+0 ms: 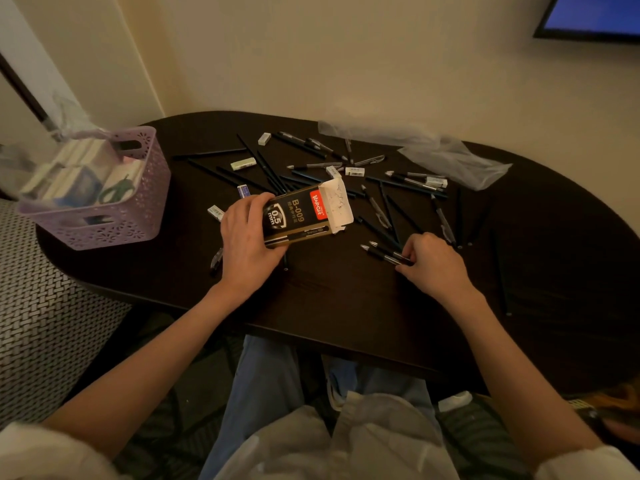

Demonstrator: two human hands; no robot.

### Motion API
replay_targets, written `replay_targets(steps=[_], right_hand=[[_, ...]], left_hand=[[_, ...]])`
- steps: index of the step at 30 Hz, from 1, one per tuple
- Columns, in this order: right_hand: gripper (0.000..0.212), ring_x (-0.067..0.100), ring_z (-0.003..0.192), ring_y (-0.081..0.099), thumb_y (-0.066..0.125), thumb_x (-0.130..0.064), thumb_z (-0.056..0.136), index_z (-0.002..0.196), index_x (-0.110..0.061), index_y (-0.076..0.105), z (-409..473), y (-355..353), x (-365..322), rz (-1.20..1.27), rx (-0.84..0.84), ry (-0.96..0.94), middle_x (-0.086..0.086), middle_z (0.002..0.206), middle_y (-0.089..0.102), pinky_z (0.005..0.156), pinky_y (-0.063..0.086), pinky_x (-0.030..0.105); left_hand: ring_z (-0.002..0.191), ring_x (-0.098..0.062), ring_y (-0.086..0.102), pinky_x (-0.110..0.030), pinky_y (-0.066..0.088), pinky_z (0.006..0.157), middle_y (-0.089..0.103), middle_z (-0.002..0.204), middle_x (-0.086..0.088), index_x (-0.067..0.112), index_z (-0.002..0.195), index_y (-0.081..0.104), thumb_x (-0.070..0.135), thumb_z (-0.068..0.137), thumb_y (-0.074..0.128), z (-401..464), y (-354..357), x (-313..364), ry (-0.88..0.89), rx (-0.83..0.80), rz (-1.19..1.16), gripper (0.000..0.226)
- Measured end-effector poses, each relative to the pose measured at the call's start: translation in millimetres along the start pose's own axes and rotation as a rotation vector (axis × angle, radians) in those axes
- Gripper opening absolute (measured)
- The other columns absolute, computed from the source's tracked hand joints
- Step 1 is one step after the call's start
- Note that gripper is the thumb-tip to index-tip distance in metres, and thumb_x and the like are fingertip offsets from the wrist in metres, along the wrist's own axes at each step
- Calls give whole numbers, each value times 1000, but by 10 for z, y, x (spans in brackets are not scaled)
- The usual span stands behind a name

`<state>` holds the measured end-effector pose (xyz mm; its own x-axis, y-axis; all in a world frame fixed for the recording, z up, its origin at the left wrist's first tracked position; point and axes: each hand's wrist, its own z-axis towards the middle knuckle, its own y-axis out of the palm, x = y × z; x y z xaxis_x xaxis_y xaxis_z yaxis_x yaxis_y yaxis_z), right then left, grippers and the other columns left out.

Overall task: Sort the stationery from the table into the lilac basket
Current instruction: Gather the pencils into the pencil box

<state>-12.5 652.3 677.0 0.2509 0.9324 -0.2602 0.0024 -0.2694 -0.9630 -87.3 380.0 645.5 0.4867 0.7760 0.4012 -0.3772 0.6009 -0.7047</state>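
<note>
While the person is sitting at the dark oval worktop, the left hand is gripping a black-and-gold pen box, fingers curled over its near-left end, open white flap pointing away toward the far right. Right hand is pinching a couple of black pens at their near ends, tips pointing left toward the box; pens and box are lying apart, with bare worktop between them. Loose stationery is lying scattered beyond both hands: dark pencils and more pens crossing each other, small white erasers, a pale green eraser, and one blue-labelled eraser just beyond the left hand. Lilac basket is sitting at the worktop's left end, well left of the left hand, already holding whitish boxes and something green, blurred. Clear plastic bags are lying at the far right side, touching a few pens. One pen is lying just left of the left wrist.
</note>
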Motion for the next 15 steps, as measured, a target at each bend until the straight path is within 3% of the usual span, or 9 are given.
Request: replay_targets(steps=[9, 15], right_hand=[[27, 12, 86, 54, 69, -27, 86, 109, -19, 59, 6, 0, 21, -61, 9, -6, 1, 106, 50, 70, 47, 27], [24, 14, 87, 53, 70, -30, 84, 101, -18, 58, 11, -56, -40, -118, -101, -48, 1, 107, 46, 70, 48, 29]], left_hand=[[128, -25, 43, -52, 35, 107, 49, 132, -7, 16, 133, 42, 28, 70, 82, -10, -3, -20, -3, -2, -1, 75], [127, -25, 43, -52, 35, 106, 50, 131, -7, 16, 132, 42, 28, 70, 82, -19, -21, -48, -2, 1, 4, 76]])
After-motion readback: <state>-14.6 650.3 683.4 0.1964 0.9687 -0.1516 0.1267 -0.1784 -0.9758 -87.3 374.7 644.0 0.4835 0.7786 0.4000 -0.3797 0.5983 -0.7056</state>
